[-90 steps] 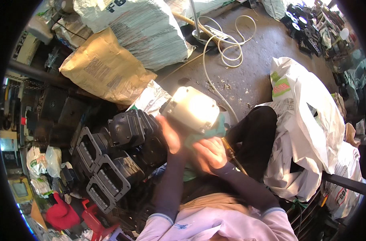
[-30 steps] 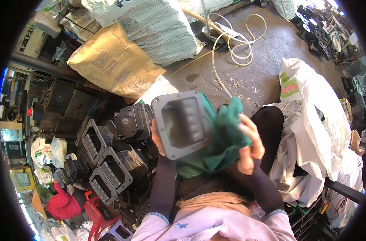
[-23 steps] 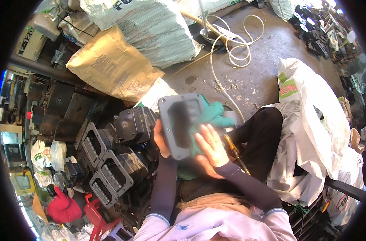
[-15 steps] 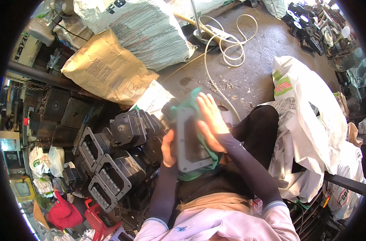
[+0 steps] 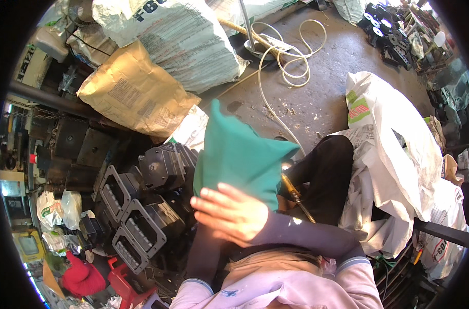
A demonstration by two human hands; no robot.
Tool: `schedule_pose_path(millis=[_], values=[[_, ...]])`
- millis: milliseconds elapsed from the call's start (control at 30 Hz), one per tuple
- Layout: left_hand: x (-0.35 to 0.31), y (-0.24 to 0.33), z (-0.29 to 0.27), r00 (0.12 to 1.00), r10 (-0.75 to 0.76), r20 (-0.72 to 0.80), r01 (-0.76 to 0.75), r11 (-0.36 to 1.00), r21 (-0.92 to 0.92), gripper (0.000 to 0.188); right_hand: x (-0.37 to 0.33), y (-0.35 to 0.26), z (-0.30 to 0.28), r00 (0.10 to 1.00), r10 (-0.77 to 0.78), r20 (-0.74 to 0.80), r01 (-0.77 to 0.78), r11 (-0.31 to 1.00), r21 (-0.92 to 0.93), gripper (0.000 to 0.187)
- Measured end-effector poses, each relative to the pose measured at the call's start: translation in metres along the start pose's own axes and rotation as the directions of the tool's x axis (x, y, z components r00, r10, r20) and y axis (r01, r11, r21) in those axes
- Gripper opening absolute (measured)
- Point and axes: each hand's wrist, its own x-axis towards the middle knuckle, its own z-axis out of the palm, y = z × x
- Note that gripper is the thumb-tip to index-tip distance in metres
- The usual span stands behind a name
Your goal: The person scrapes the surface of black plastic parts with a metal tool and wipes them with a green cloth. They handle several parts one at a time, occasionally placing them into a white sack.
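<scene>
A green cloth (image 5: 242,154) is spread in front of me, its corners sticking out at the top and right. Across its lower edge lies my right hand (image 5: 234,213), open, fingers stretched toward the left. My left hand is hidden behind the right hand and the cloth; only the dark-sleeved left forearm (image 5: 199,257) shows. Whatever the cloth covers cannot be seen. Just right of the cloth, over my leg, is a tool with a yellow handle (image 5: 290,188) and a thin shaft or tube.
Several dark rectangular housings (image 5: 142,219) are piled at my left. Behind them stands a brown paper sack (image 5: 136,90), with a large white sack (image 5: 178,41) beyond. A pale hose (image 5: 309,51) coils on the floor. White sacking (image 5: 391,154) lies at right. A person in red (image 5: 82,275) is at lower left.
The grey-framed dark housing between my hands is now out of sight, and the green cloth is spread out over the front. My right hand has swung left and down across it; my left hand has become hidden.
</scene>
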Motion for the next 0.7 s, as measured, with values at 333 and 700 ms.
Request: schedule_pose_path(millis=[333, 700], values=[[-0.004, -0.005, -0.001, 0.999, -0.01, 0.048, 0.015, 0.994, -0.111, 0.054, -0.025, 0.096, -0.002, 0.745, 0.562, -0.358, -0.479, 0.825, 0.299, 0.052], [0.003, -0.017, -0.002, 0.819, 0.431, 0.378, -0.463, 0.886, -0.008, 0.059, -0.068, 0.01, 0.044, 0.247, 0.938, -0.244, -0.497, 0.339, 0.799, 0.056]])
